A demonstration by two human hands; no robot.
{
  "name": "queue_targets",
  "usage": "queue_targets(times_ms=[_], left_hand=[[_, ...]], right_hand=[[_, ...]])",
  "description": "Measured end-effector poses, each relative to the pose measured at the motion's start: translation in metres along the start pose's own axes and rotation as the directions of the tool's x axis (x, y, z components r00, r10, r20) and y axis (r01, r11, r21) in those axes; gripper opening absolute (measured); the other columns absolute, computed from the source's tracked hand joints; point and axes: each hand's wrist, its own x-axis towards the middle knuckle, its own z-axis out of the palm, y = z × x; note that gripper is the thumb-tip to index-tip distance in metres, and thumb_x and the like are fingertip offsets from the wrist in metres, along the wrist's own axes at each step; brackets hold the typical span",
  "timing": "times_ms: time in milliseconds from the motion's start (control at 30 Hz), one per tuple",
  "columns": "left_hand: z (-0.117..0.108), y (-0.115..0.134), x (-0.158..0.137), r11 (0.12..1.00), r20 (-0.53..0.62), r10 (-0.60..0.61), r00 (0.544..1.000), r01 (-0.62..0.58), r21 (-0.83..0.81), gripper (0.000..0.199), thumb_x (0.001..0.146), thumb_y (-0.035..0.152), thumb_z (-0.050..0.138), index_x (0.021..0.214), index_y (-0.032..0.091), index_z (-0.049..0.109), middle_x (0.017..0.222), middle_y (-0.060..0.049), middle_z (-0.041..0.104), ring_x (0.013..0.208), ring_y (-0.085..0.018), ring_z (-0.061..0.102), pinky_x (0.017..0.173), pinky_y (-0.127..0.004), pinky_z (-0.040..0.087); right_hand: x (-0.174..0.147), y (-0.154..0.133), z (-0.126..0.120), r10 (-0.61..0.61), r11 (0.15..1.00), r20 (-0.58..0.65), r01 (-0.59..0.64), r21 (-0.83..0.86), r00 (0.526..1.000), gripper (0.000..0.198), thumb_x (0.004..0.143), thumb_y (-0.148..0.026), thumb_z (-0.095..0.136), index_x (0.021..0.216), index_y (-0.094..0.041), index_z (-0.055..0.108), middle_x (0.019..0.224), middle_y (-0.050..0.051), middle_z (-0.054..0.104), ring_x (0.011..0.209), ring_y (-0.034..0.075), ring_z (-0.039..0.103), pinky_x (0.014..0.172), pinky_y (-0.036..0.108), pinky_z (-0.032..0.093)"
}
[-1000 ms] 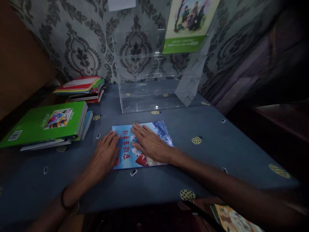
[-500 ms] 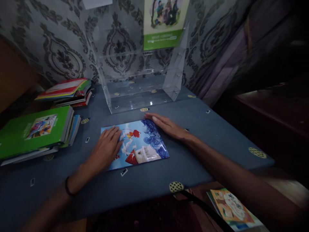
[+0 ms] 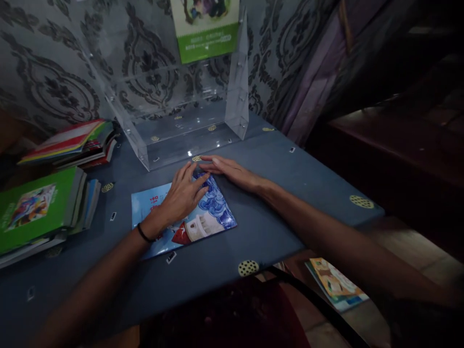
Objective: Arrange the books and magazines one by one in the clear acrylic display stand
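Head | book (image 3: 219, 205) below left fingers (image 3: 201, 180), beside right fingers (image 3: 222, 164) | left spread, right extended

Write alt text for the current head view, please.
A person's left hand is spread over a blue picture book on a blue table, the right hand beside the book's far right corner. Beyond stands a clear rack holding a green-and-cream book; two book stacks sit at left.

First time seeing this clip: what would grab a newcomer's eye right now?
Probably the bright blue picture book lying near the table's front edge, with the left hand over its cover and the right hand by its far right corner. Next, the vivid green book atop a stack at the left, then the clear rack behind.
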Motion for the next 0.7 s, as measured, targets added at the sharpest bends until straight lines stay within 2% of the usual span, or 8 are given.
queue_targets(times_ms=[167, 267, 367, 533, 700], left_hand=[[-0.011, 0.023, -0.023, 0.996, 0.067, 0.086, 0.994, -0.085, -0.03, 0.039, 0.105, 0.036, 0.047, 0.141, 0.026, 0.06, 0.163, -0.014, 0.035, 0.155, -0.039, 0.021, 0.122, -0.065, 0.028], [-0.018, 0.043, -0.042, 0.987, 0.131, 0.153, 0.98, -0.146, -0.059, 0.04, 0.105, 0.037, 0.047, 0.142, 0.032, 0.058, 0.164, -0.01, 0.034, 0.156, -0.037, 0.021, 0.121, -0.067, 0.027], [-0.021, 0.056, -0.056, 0.975, 0.165, 0.218, 0.962, -0.206, -0.089, 0.041, 0.105, 0.035, 0.047, 0.145, 0.034, 0.055, 0.163, -0.01, 0.036, 0.155, -0.036, 0.024, 0.121, -0.065, 0.03], [-0.019, 0.056, -0.061, 0.966, 0.154, 0.253, 0.955, -0.242, -0.088, 0.042, 0.106, 0.03, 0.044, 0.146, 0.035, 0.055, 0.16, -0.011, 0.039, 0.153, -0.034, 0.028, 0.12, -0.063, 0.032], [-0.017, 0.057, -0.06, 0.966, 0.127, 0.257, 0.958, -0.256, -0.024, 0.04, 0.106, 0.031, 0.043, 0.144, 0.035, 0.056, 0.157, -0.012, 0.043, 0.151, -0.034, 0.033, 0.118, -0.063, 0.035]], right_hand=[[0.0, 0.001, 0.001, -0.014, 1.0, -0.009, 0.014, -0.01, 1.0, 0.051, 0.104, -0.054, 0.045, 0.141, -0.021, 0.057, 0.149, 0.009, 0.059, 0.14, 0.025, 0.053, 0.124, 0.052, 0.03], [0.0, 0.002, 0.001, -0.031, 0.999, -0.008, 0.031, -0.018, 0.999, 0.048, 0.106, -0.051, 0.044, 0.14, -0.021, 0.058, 0.15, 0.009, 0.058, 0.14, 0.024, 0.053, 0.124, 0.052, 0.032], [0.001, 0.004, 0.001, -0.031, 0.999, -0.008, 0.031, -0.035, 0.999, 0.045, 0.106, -0.049, 0.042, 0.139, -0.022, 0.059, 0.151, 0.007, 0.057, 0.14, 0.023, 0.053, 0.124, 0.05, 0.033], [0.005, 0.009, 0.0, -0.057, 0.998, -0.012, 0.056, -0.034, 0.998, 0.046, 0.106, -0.051, 0.044, 0.137, -0.022, 0.061, 0.151, 0.007, 0.058, 0.138, 0.024, 0.055, 0.122, 0.05, 0.036], [0.006, 0.015, 0.001, -0.127, 0.988, 0.002, 0.126, -0.088, 0.992, 0.055, 0.101, -0.061, 0.05, 0.136, -0.022, 0.063, 0.151, 0.008, 0.057, 0.136, 0.026, 0.057, 0.121, 0.05, 0.037]])
